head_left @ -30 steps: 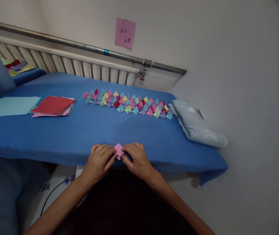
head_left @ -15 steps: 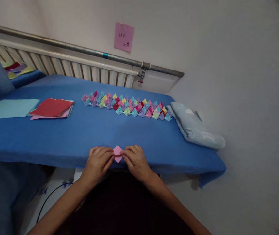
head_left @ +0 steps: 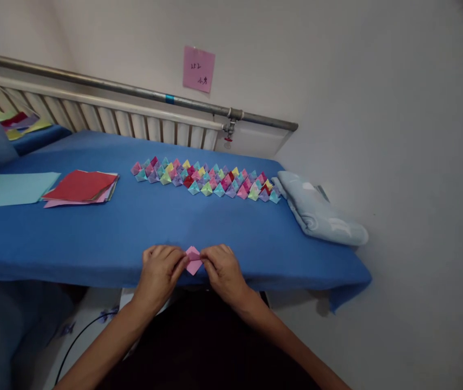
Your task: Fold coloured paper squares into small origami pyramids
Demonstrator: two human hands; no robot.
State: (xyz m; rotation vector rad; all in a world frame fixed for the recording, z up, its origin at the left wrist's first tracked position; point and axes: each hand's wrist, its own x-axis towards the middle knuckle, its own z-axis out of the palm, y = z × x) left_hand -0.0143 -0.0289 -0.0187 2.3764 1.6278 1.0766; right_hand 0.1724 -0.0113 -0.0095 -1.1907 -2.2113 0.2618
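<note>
Currently | both hands (head_left: 160, 271) (head_left: 223, 271) pinch pink paper (head_left: 193, 266) | long axis fore-aft (one tip nearward)

A broad strip of blue cloth (head_left: 142, 230) is lying open between the hands and the rows of folded paper pieces (head_left: 219, 189), with a narrower gap leading toward the radiator (head_left: 121, 120) between those rows and the red-topped paper stack (head_left: 83, 186). The rows are blocking a low straight reach to the wall, the rolled blanket (head_left: 318, 211) is closing their right end, and the left hand (head_left: 160, 271) and right hand (head_left: 223, 271) are hemming in the pink paper (head_left: 193, 265) from both sides.
</note>
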